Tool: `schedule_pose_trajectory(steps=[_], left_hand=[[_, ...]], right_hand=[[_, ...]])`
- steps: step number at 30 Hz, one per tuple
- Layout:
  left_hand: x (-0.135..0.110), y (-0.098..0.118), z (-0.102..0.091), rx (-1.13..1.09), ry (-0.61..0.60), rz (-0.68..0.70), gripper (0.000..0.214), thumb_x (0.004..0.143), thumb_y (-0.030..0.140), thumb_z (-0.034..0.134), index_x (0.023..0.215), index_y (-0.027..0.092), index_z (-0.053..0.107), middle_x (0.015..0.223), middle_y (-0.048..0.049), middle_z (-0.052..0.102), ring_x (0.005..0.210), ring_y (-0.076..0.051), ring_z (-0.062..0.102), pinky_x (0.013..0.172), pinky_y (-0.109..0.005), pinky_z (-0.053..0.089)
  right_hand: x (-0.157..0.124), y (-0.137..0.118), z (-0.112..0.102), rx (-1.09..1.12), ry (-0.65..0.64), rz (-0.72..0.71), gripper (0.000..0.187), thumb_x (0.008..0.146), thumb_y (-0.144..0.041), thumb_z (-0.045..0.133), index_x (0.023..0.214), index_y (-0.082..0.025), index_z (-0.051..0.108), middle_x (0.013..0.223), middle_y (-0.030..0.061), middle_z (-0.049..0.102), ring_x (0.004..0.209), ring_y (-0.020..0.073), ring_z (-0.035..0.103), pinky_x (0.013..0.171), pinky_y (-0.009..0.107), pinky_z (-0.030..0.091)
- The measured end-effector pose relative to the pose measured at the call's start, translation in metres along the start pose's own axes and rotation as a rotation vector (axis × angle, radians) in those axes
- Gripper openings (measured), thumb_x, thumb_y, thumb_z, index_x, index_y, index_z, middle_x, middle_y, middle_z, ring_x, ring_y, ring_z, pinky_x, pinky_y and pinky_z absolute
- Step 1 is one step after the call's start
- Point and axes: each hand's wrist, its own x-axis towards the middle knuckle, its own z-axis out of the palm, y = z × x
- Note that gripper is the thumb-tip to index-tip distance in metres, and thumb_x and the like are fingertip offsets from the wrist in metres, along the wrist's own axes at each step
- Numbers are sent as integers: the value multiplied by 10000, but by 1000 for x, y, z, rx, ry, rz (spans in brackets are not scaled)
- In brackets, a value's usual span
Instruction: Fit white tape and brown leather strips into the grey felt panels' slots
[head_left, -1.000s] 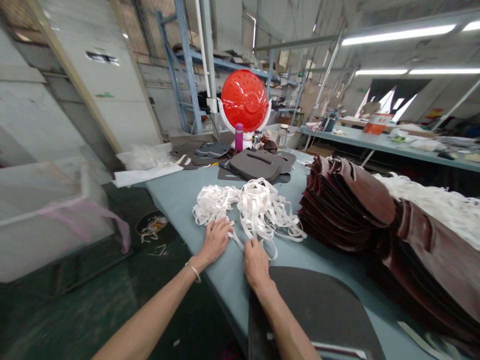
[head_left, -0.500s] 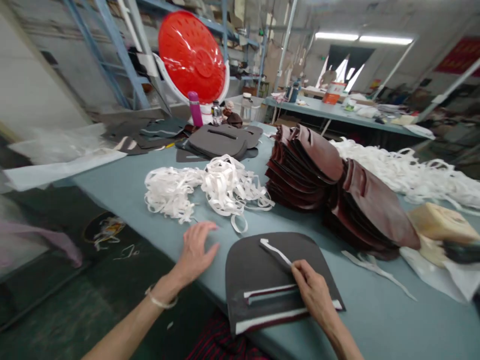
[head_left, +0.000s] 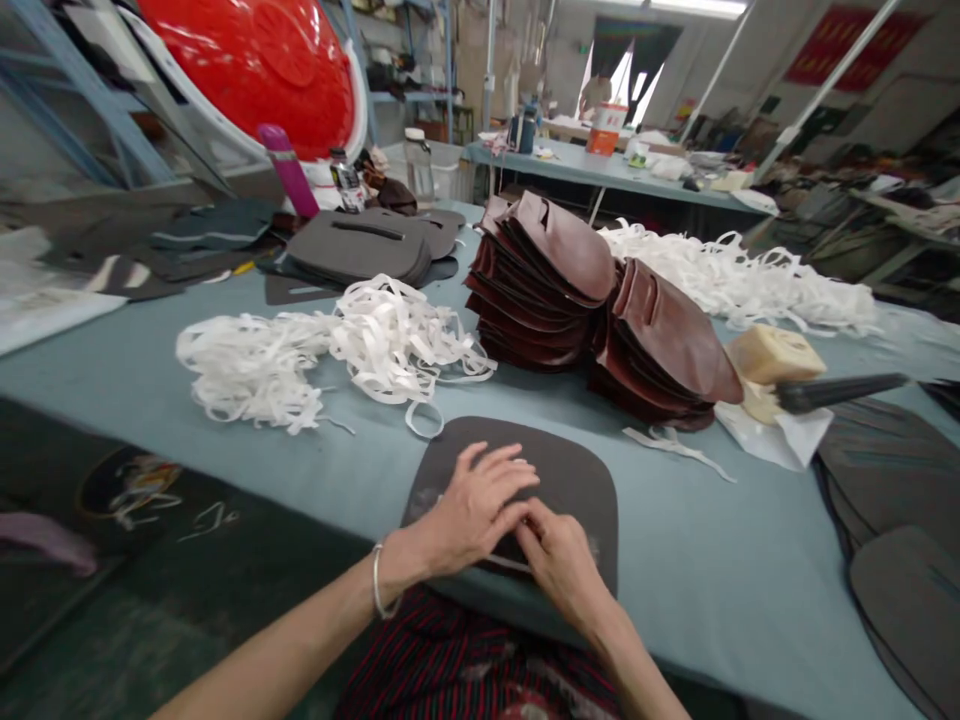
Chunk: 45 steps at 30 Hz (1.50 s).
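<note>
A dark grey flat panel [head_left: 577,465] with rounded far corners lies at the table's near edge in front of me. My left hand [head_left: 480,505] is over its middle, fingers stretched out and slightly spread, the thumb at the fingertips of my right hand. My right hand [head_left: 561,560] is closed in a pinch on the panel. The white strip it pinched half a second ago is mostly hidden by my hands. A pale band [head_left: 508,566] on the panel shows below my hands.
Heaps of white strips [head_left: 390,345] lie beyond the panel. Stacked brown leather-like pieces [head_left: 566,245] stand behind it. To the right are a yellowish block [head_left: 776,355], a black-handled tool [head_left: 840,392] and more grey panels [head_left: 904,600]. A purple bottle [head_left: 289,172] stands at the back left.
My left hand has moved right from the bare table onto the panel and met my right hand. The panel now lies straighter before me. The view has turned right.
</note>
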Motion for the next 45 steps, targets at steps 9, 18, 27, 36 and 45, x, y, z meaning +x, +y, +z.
schedule_pose_trajectory(steps=[9, 18, 27, 36, 45], left_hand=[[-47, -8, -15, -308, -280, -307, 292, 979, 337, 319, 901, 226, 577, 871, 21, 620, 818, -132, 554, 804, -274, 373], [-69, -40, -8, -276, -71, -570, 219, 889, 360, 466, 789, 194, 567, 720, 29, 581, 677, -130, 543, 653, -236, 380], [-63, -48, -33, -283, -66, -707, 215, 820, 340, 512, 785, 175, 645, 691, 4, 627, 656, -141, 562, 607, -228, 385], [-62, -52, -26, -184, -25, -789, 184, 796, 279, 498, 756, 180, 648, 673, 2, 641, 629, -130, 569, 598, -232, 366], [-60, -59, -20, -153, -29, -840, 154, 767, 247, 510, 716, 184, 641, 646, 8, 640, 599, -127, 569, 566, -233, 350]], right_hand=[[-33, 33, -40, 32, -48, 77, 290, 934, -366, 398, 772, -212, 584, 679, -3, 596, 624, 132, 527, 607, 216, 346], [-44, 46, -2, 106, 67, 287, 312, 885, -456, 464, 732, -213, 585, 616, -11, 584, 578, 142, 532, 583, 230, 358], [-32, 49, -3, 137, 97, 292, 379, 845, -550, 455, 735, -219, 604, 599, -13, 590, 573, 148, 551, 570, 229, 386], [-38, 53, 0, 105, 89, 308, 405, 825, -586, 439, 760, -233, 627, 627, -2, 632, 594, 161, 592, 580, 230, 412], [-37, 54, 3, 117, 144, 315, 398, 814, -593, 466, 715, -234, 605, 590, -3, 623, 555, 159, 588, 548, 228, 418]])
